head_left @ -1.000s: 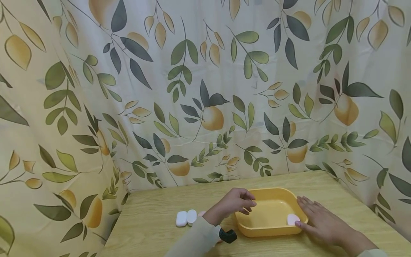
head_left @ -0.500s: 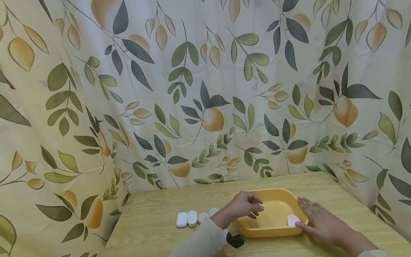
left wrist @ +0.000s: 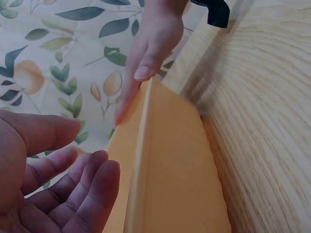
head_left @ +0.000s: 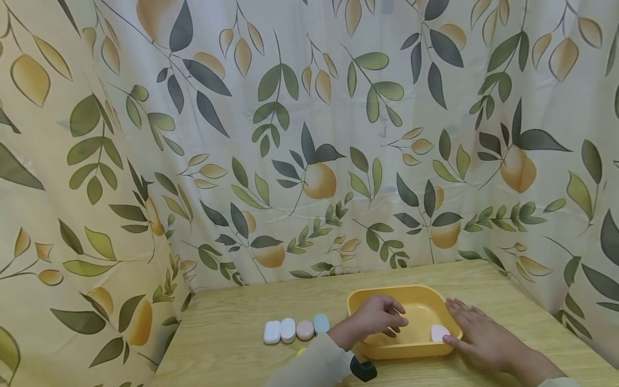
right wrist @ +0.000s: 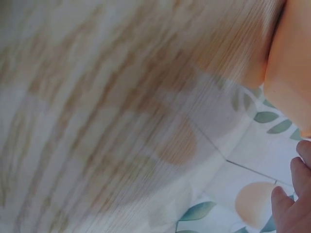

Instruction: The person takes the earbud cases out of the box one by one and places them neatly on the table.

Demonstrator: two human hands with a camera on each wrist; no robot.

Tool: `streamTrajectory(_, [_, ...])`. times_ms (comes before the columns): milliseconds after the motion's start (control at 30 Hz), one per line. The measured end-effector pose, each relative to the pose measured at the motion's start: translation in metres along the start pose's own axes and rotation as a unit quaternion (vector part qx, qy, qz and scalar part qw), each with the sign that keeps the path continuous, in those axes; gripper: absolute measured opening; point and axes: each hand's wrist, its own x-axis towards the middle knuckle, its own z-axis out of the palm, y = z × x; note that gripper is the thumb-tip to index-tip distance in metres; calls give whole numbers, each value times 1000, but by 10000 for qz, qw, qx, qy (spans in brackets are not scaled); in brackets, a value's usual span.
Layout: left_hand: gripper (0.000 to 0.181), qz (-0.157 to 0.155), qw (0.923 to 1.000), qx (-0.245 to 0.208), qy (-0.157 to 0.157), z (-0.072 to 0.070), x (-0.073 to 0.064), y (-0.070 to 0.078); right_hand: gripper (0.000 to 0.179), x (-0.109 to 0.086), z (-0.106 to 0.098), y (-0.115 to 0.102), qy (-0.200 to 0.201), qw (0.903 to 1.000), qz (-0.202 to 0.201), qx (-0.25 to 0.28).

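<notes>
A yellow rectangular plastic basin (head_left: 403, 351) with rounded corners stands on the wooden table. My left hand (head_left: 376, 318) hovers over its left part, and its fingers are loosely bent. Seen from the left wrist, the left thumb and fingers (left wrist: 99, 194) stand apart with nothing between them. My right hand (head_left: 483, 334) lies against the basin's right side with extended fingers, its thumb at the front right rim. Inside, near that corner, rests a pale pink rounded piece (head_left: 439, 333), its exact kind unclear. In the right wrist view only some right fingertips (right wrist: 282, 199) show.
Left of the basin sit small soap-like pieces in a row: a white rectangular one (head_left: 272, 332), a white oval one (head_left: 287, 330), a pink round one (head_left: 304, 330) and a blue-green one (head_left: 321, 323). My left sleeve mostly hides a yellow piece (head_left: 302, 352). Patterned curtains (head_left: 309, 161) enclose the table.
My left hand has shifted right and slightly down over the basin, uncovering the pink and blue-green pieces and part of the yellow one. The right hand keeps its place at the basin's side.
</notes>
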Motion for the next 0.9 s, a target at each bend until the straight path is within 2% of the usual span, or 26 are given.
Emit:
streamTrajectory(433, [14,-44,9999,-93,46,12,8,0,76,-1,3,2,107,9999,-69,-76])
streamTrajectory(900, [11,-266,9967,752,119,25,19,-13,77,-2,4,3,71,9999,-48,-102])
